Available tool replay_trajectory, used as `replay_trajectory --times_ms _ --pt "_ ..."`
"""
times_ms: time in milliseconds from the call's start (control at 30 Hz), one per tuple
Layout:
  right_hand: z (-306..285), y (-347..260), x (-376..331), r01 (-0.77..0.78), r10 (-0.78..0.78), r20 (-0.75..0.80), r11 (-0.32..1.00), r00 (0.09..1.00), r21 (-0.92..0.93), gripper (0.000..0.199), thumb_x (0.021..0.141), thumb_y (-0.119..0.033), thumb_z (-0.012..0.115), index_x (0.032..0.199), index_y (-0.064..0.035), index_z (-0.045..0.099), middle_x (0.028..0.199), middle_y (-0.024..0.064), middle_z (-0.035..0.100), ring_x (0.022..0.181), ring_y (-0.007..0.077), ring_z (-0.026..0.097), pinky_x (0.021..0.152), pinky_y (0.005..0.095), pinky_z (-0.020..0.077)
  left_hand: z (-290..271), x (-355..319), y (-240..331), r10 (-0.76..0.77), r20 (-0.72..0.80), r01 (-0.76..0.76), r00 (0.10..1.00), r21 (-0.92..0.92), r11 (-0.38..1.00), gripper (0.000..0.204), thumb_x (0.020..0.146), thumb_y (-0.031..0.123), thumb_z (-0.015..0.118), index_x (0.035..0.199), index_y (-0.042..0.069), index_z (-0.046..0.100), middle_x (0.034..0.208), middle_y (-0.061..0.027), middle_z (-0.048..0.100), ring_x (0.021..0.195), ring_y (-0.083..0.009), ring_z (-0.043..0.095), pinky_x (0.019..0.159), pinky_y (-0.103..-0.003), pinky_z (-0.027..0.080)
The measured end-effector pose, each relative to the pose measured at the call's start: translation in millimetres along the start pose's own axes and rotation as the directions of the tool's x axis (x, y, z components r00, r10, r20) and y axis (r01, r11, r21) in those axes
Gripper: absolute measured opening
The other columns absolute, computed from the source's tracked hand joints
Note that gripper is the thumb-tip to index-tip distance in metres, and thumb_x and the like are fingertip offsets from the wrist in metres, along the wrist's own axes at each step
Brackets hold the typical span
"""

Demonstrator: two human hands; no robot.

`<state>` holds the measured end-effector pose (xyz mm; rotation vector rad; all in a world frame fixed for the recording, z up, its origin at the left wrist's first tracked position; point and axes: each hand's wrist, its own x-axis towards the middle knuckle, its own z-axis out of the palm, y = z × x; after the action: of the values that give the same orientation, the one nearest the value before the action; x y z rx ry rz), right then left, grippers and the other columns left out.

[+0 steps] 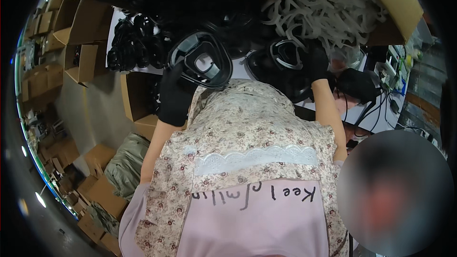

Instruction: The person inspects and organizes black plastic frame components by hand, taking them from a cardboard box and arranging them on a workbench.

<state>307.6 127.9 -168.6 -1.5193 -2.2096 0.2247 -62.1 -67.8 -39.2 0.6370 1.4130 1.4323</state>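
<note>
My left hand (172,93), in a black glove, grips the left edge of a black, mask-shaped frame (223,62) with a grey inner rim and an opening in its middle. The frame is tilted, close above the front of the apron. At the right, my black-gloved right hand (315,64) is beside a smaller triangular frame (287,64) with a pale grey rim. Its fingers merge with the dark parts around it, so their grip is unclear. Under that smaller frame lies a larger black part (261,69). Translucent white frames (328,9) are heaped just beyond the right hand.
Black parts (128,43) are piled on the white table (154,70) at the left. A cardboard box edge (404,7) borders the white heap. Cables (378,109) trail at the right. Open cartons (85,64) and a grey-green sack (126,164) are at my left.
</note>
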Motion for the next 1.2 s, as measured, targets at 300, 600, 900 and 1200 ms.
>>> replay_trajectory --times_ms 300,600,900,1200 --pt "-49 -38 16 0.136 -0.111 -0.388 0.99 0.915 0.037 0.022 0.085 -0.013 0.061 0.104 -0.0031 0.064 0.083 0.0156 0.062 0.075 0.0339 0.061 0.068 0.0404 0.0496 30 25 10 -0.102 -0.05 0.103 0.994 0.015 0.995 0.048 0.09 0.024 0.068 0.128 0.002 0.05 0.109 -0.0083 0.062 0.09 -0.0134 0.06 0.079 -0.03 0.05" --pt "-123 -102 25 -0.325 0.333 0.163 0.521 0.929 0.789 0.023 0.094 -0.011 0.06 0.114 -0.0006 0.062 0.098 0.0033 0.067 0.087 0.0112 0.059 0.072 0.0284 0.0474 43 25 41 0.446 -0.07 -0.354 0.892 0.504 0.788 0.05 0.087 0.003 0.064 0.135 0.002 0.049 0.113 -0.0104 0.059 0.097 -0.0157 0.059 0.083 -0.027 0.049" --pt "-153 -164 32 -0.357 -0.205 0.413 0.263 0.887 0.896 0.032 0.082 0.001 0.068 0.113 -0.0024 0.059 0.107 0.0053 0.06 0.093 0.0133 0.06 0.081 0.029 0.0504 67 26 50 0.012 0.37 0.093 0.929 -0.266 0.96 0.043 0.102 0.022 0.039 0.137 -0.001 0.045 0.135 -0.0139 0.052 0.124 -0.0227 0.052 0.107 -0.036 0.041" --pt "-128 -171 41 0.228 -0.377 0.055 0.665 0.925 0.712 0.023 0.08 -0.006 0.071 0.103 -0.0053 0.067 0.1 0.0069 0.064 0.089 0.0196 0.06 0.073 0.0305 0.0475 82 35 43 -0.076 0.47 0.249 0.879 -0.317 0.915 0.045 0.095 0.021 0.057 0.135 0.002 0.048 0.132 -0.0118 0.056 0.121 -0.0239 0.055 0.103 -0.037 0.046"
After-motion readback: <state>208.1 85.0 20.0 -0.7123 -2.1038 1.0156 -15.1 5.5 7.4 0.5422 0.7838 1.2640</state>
